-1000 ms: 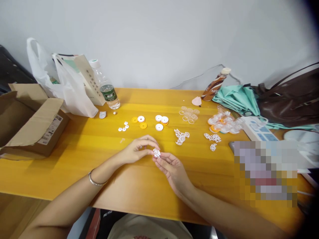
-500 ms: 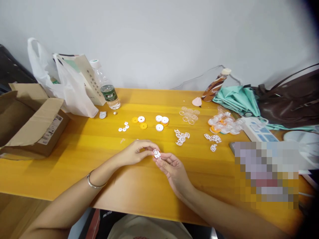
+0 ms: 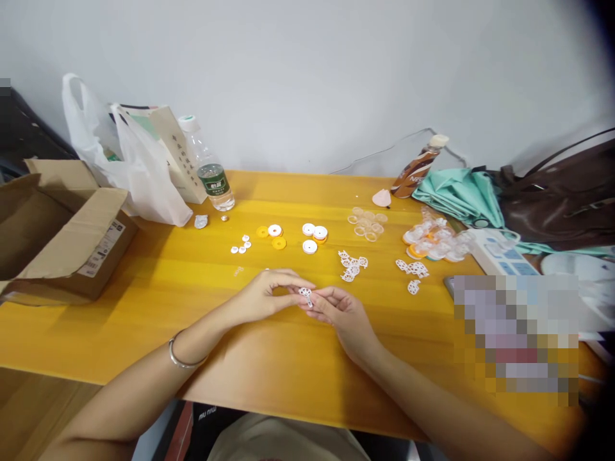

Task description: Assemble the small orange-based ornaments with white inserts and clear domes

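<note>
A small white openwork plastic piece is pinched between my two hands above the front part of the table. My left hand holds its left side with thumb and fingers. On the other side, my right hand grips it, the thumb pressed on top. Whatever lies beneath the piece is hidden by my fingers. Similar white openwork pieces lie just beyond my right hand, and a smaller group of them is further right. Beyond my hands are white discs and yellow discs.
Clear rings, small white caps and a pile of wrapped orange-and-white parts lie on the wooden table. A cardboard box, plastic bag and water bottle stand left. A brown-labelled bottle leans right.
My hands have drawn closer together around the white openwork piece, which is now tilted differently. The whole view has shifted slightly; the things on the table keep their places.
</note>
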A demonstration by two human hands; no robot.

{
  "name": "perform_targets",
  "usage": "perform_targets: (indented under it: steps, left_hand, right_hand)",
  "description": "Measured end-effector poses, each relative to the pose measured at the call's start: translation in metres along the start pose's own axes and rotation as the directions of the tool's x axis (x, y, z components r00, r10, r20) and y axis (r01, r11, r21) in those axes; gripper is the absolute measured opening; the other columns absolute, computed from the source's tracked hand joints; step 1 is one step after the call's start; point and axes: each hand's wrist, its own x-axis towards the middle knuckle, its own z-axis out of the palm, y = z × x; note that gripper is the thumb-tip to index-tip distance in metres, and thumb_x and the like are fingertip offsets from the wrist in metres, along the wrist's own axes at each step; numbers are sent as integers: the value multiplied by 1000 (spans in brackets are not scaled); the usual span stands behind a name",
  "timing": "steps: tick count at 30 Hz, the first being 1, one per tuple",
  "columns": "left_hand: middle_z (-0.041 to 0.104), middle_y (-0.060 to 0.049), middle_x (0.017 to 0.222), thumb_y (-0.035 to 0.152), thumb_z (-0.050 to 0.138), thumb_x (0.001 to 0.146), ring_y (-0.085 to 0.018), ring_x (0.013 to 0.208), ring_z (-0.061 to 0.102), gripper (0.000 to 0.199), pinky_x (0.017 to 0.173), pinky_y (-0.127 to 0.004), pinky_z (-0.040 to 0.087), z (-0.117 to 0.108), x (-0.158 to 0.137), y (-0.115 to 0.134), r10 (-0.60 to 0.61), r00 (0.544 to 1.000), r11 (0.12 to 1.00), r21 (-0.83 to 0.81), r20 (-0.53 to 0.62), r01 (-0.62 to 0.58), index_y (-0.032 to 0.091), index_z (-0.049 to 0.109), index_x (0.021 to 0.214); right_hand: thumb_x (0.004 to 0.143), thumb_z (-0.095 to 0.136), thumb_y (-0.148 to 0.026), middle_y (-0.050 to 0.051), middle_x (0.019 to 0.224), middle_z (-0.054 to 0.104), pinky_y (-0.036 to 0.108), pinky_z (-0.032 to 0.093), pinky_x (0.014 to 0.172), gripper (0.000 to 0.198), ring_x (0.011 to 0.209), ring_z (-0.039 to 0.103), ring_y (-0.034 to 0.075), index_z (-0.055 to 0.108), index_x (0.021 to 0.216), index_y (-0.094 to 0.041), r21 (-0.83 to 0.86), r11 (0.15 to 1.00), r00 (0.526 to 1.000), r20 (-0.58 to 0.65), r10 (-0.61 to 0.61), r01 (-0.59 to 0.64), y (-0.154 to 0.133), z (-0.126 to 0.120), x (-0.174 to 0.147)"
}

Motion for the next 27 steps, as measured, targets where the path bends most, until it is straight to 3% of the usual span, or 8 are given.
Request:
perform_targets:
  steps: [4, 9, 11, 13, 16, 19, 27]
  left_hand:
    - [67, -6, 89, 22, 58, 80, -12, 80, 60, 16, 79, -27, 48, 10, 0, -2, -36, 987, 999, -11, -155, 35, 14, 64, 93]
    - [64, -6, 87, 22, 58, 80, -12, 80, 60, 22, 79, -27, 48, 12, 0, -7, -24, 976, 997, -74, -215, 8, 14, 55, 100]
    - [63, -5, 86, 23, 58, 81, -12, 81, 60, 22, 78, -26, 48, 9, 0, -10, -20, 970, 997, -74, -243, 2, 15, 53, 100]
    - [63, -5, 87, 24, 58, 81, -12, 82, 60, 20, 78, -26, 48, 6, 0, -12, -10, 968, 1000, -11, -249, 7, 15, 54, 98]
    - [65, -4, 85, 24, 57, 81, -11, 79, 60, 15, 77, -25, 48, 5, -1, -12, 19, 979, 994, 113, -203, 5, 15, 57, 94]
    - [66, -3, 85, 21, 54, 83, -12, 80, 61, 11, 78, -26, 47, 7, -1, -12, 42, 990, 976, 217, -137, -12, 16, 59, 91]
    - [65, -3, 90, 19, 47, 86, -13, 83, 59, 13, 78, -27, 46, 11, -2, -12, 103, 993, 921, 383, -54, -74, 18, 57, 94]
  right_hand:
    - [64, 73, -37, 2, 72, 71, 32, 53, 75, 22, 72, 67, 15, 65, 72, -18, -41, 997, 998, -12, -66, 65, 2, 1, 0]
    - [71, 65, -43, 2, 73, 68, 33, 53, 69, 24, 68, 64, 15, 63, 76, -19, -256, 934, 968, 44, -245, 248, -8, -9, 8]
    - [72, 64, -43, 4, 79, 66, 33, 51, 69, 26, 71, 61, 16, 61, 84, -20, -454, 812, 919, 39, -392, 365, -11, -17, 15]
    - [66, 70, -41, 5, 87, 65, 34, 49, 71, 35, 78, 59, 18, 59, 92, -21, -650, 622, 861, 103, -497, 437, -11, -25, 21]
    - [59, 76, -38, 7, 90, 64, 36, 47, 75, 45, 84, 58, 21, 57, 96, -21, -757, 391, 811, 302, -501, 524, -4, -31, 28]
    - [62, 75, -36, 7, 92, 63, 38, 46, 78, 41, 87, 58, 23, 57, 96, -21, -756, 279, 767, 421, -485, 592, 4, -30, 31]
    - [68, 70, -31, 7, 88, 61, 37, 45, 75, 25, 84, 58, 22, 62, 91, -23, -744, 269, 751, 438, -495, 611, 8, -29, 30]
